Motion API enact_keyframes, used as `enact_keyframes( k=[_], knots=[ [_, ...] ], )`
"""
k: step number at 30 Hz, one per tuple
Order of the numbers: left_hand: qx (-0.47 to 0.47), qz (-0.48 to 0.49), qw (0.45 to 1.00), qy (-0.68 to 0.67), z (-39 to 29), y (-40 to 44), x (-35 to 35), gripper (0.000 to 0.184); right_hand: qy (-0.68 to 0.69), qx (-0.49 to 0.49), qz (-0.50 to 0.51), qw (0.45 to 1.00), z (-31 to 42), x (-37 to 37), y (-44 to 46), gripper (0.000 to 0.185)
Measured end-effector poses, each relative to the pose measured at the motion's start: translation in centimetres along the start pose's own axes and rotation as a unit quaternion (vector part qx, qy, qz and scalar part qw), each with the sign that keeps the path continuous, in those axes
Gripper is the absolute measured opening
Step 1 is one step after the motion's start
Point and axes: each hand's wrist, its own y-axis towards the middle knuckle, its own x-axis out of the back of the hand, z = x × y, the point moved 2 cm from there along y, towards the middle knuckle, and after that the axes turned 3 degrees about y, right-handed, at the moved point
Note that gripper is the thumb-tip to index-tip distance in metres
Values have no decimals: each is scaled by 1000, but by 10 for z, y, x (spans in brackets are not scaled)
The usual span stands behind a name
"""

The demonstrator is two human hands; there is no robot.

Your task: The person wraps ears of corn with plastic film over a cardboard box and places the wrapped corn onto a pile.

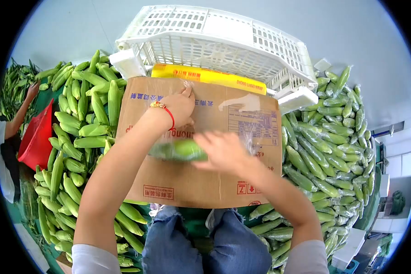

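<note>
A brown cardboard box [169, 182] lies across the lap with clear plastic film on its top. Near the box's far edge, my left hand [179, 107], with a red bracelet at the wrist, has its fingers drawn together on the clear film [186, 84]. A green ear of corn [186, 150] lies sideways over the middle of the box, with film around its left part. Against the corn's right end is my right hand [221, 150], smeared by motion, so its grip is unclear. Behind the box rests a yellow printed roll [210, 78].
A white plastic crate [214, 45] stands beyond the box. Unwrapped corn [93, 130] is piled at left, film-wrapped corn [322, 141] at right. At far left are a red container [36, 137] and another person's arm [20, 112] by green leaves.
</note>
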Motion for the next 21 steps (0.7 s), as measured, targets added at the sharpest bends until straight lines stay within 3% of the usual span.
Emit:
enact_keyframes(
  k=[2, 4, 6, 7, 9, 11, 12, 13, 16, 17, 18, 19, 20, 21],
  knots=[
    [-4, -17, 1000, 18, -1, 1, -5, 81, 27, 30, 24, 999, 26, 17, -28, 57],
    [-4, -25, 1000, 10, -1, -2, -7, 78, 108, 21, 156, 982, 55, 37, -58, 57],
    [1, -37, 999, -22, 1, -5, -1, 73, 186, 4, 330, 925, 82, 49, -93, 58],
    [-12, -100, 993, -69, 3, -9, 2, 69, 293, -50, 333, 895, 84, 37, -118, 61],
    [-39, -224, 961, -159, 1, -27, -5, 60, 404, -233, 203, 861, 71, 36, -150, 63],
    [-73, -396, 888, -222, -43, -73, -7, 48, 564, -468, 73, 677, 63, 42, -143, 65],
    [-189, -400, 873, -205, -73, -89, -11, 45, 622, -567, 1, 541, 67, 41, -144, 66],
    [-300, -398, 846, -187, -93, -101, -13, 42, 711, -529, 34, 461, 73, 37, -137, 68],
    [-214, -458, 821, -267, -97, -110, -6, 44, 913, -330, 126, 206, 77, 31, -105, 75],
    [-182, -486, 774, -363, -94, -109, -1, 48, 958, -229, 128, 112, 84, 28, -92, 78],
    [-145, -505, 719, -456, -93, -107, 2, 51, 984, -122, 126, 15, 93, 24, -81, 82],
    [-100, -522, 654, -539, -94, -107, 6, 55, 991, -40, 125, -31, 105, 14, -71, 84],
    [-149, -458, 552, -681, -99, -102, 9, 56, 989, 43, 124, -74, 116, 2, -61, 87],
    [-180, -392, 416, -800, -104, -98, 11, 57, 978, 127, 124, -113, 119, -1, -54, 90]
  ],
)
